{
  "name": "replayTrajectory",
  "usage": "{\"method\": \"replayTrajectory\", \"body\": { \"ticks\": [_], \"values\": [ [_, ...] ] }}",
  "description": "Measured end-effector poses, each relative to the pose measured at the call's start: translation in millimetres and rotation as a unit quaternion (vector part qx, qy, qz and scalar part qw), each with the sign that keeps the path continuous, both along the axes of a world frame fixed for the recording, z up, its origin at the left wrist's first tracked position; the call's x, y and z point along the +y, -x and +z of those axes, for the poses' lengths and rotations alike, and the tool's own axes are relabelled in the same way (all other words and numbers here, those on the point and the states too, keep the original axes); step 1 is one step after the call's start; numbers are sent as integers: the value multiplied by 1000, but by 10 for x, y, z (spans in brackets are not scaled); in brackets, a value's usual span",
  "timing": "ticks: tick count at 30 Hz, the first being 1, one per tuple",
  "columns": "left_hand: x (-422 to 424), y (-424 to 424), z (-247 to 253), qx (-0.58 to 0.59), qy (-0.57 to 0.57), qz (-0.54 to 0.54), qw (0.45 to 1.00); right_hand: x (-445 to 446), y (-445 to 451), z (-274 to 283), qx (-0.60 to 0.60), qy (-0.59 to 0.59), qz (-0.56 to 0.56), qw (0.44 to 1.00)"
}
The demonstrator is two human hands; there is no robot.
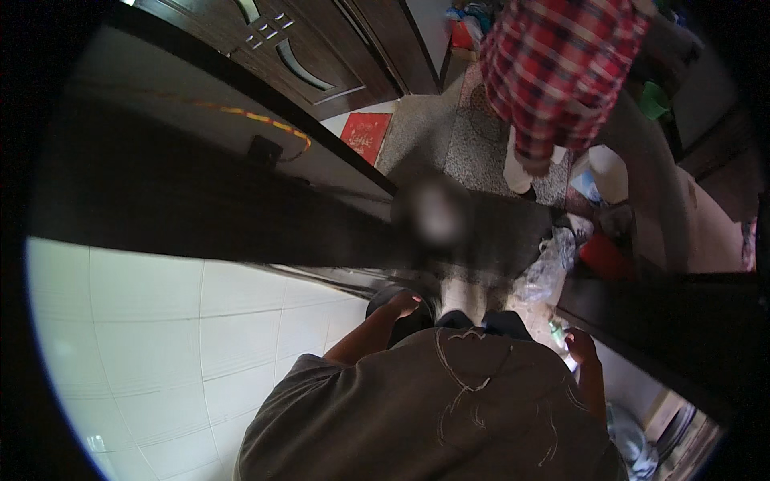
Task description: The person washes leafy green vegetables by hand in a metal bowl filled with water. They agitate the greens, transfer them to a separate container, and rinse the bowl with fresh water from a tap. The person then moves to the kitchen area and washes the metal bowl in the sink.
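My left hand [406,303] hangs low on the left side of my body, over a dark round thing that I cannot make out. Its fingers are partly hidden, and whether it holds anything is unclear. On the other side, my right hand [579,344] is beside my body with its fingers bent. A small green-and-white object [557,332] shows right next to it; I cannot tell whether the fingers touch it. Clear plastic sheeting or a bag [546,270] lies ahead of that hand, near the doorway's dark edge.
Another person in a red plaid shirt [559,66] stands ahead, beyond a dark doorway. A red mat [366,135] lies by a brown door [307,54]. White tiles [180,337] cover the left wall. A white container [607,173], a red object [604,255] and a green basin [654,101] are on the right.
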State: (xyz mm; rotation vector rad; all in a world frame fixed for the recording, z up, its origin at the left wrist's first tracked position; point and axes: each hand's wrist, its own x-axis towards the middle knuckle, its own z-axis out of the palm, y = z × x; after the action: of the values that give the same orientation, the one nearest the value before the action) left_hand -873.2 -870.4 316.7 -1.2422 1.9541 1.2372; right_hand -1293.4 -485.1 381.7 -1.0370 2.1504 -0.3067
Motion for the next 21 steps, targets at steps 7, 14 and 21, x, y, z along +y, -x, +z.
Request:
{"method": "replayTrajectory", "body": {
  "ticks": [7, 14, 21],
  "values": [
    [-886, 1495, 715, 46, 14, 75, 996, -1350, 863, 161, 4, 38, 27, 999],
    [-2147, 2104, -545, 7, -30, -58, 998, -2305, 1591, 140, 46, 54, 52, 996],
    [-3468, 2993, -127, 83, 11, 40, 996, -3002, 2207, 403, -23, 21, -55, 998]
  ]
}}
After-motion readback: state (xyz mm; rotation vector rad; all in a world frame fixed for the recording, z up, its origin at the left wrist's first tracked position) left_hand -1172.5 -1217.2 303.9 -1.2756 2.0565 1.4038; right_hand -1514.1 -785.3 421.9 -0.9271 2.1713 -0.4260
